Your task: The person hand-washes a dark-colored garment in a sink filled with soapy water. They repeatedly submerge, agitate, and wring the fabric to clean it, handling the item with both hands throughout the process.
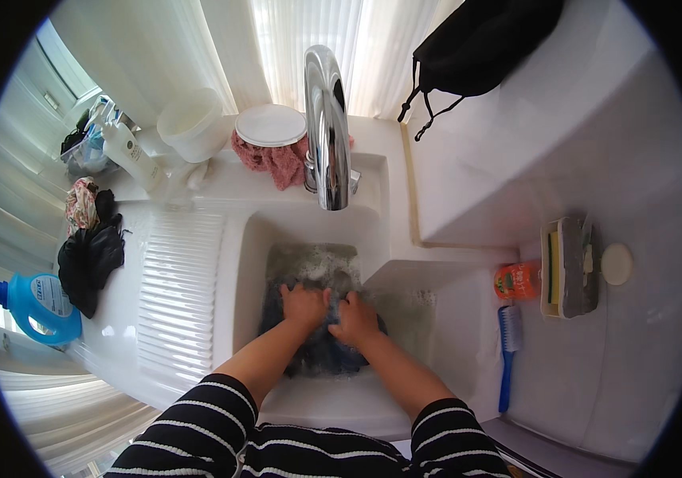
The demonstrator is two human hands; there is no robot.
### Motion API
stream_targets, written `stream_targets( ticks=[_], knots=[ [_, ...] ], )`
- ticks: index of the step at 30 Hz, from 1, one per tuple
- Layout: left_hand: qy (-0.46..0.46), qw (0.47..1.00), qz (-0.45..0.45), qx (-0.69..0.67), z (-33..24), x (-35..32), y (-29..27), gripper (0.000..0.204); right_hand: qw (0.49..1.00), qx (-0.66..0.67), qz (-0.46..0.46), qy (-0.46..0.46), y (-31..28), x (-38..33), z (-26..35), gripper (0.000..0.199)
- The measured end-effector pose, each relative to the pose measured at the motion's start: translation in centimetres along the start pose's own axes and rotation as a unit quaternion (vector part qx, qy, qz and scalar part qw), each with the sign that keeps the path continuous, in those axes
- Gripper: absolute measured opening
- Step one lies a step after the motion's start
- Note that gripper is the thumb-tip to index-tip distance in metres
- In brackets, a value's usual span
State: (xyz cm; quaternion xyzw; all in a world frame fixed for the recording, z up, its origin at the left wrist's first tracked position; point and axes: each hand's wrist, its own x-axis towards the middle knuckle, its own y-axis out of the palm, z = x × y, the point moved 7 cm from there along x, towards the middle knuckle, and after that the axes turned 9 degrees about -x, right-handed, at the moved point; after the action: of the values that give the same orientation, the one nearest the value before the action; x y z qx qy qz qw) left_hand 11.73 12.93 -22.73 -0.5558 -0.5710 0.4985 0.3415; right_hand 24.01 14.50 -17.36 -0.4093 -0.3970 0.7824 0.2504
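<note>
Both my hands are down in a white sink (247, 263) that holds cloudy, sudsy water (313, 256). A dark blue cloth (321, 358), probably a garment, lies soaked in the water beneath them; its shape is partly hidden. My left hand (307, 307) is closed on the cloth, its thumb toward the other hand. Close beside it, my right hand (356, 320) grips the cloth too, fingers curled. A little cloth shows bunched between the two hands. Above the far end of the basin arches a chrome faucet (328, 135).
Left of the basin is a ribbed washboard (179, 279), then dark clothes (92, 259) and a blue detergent jug (46, 307). Behind stand a pump bottle (130, 155), a white tub (191, 127) and a pink cloth (265, 159). At right lie a blue brush (508, 350) and a sponge holder (574, 267).
</note>
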Motion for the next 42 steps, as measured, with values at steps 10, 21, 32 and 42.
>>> stream_targets(
  ticks=[10,21,32,42],
  knots=[
    [0.121,0.964,-0.088,-0.221,-5.4,-5.3,-19.3,0.038,0.973,0.080,-0.051,-0.209,-11.6,-8.8,1.8,0.104],
    [-0.031,0.995,0.001,-0.095,-1.7,-4.6,-5.3,0.063,0.977,-0.199,0.024,-0.076,2.3,-7.3,0.9,0.108],
    [-0.033,0.996,0.070,-0.045,1.4,3.7,0.5,0.031,0.970,-0.162,-0.093,-0.155,-0.5,0.1,2.2,0.050],
    [0.103,0.959,-0.033,-0.262,-6.0,-3.3,-12.9,0.034,0.914,0.231,-0.228,0.242,-2.5,-2.0,-13.7,0.056]
  ],
)
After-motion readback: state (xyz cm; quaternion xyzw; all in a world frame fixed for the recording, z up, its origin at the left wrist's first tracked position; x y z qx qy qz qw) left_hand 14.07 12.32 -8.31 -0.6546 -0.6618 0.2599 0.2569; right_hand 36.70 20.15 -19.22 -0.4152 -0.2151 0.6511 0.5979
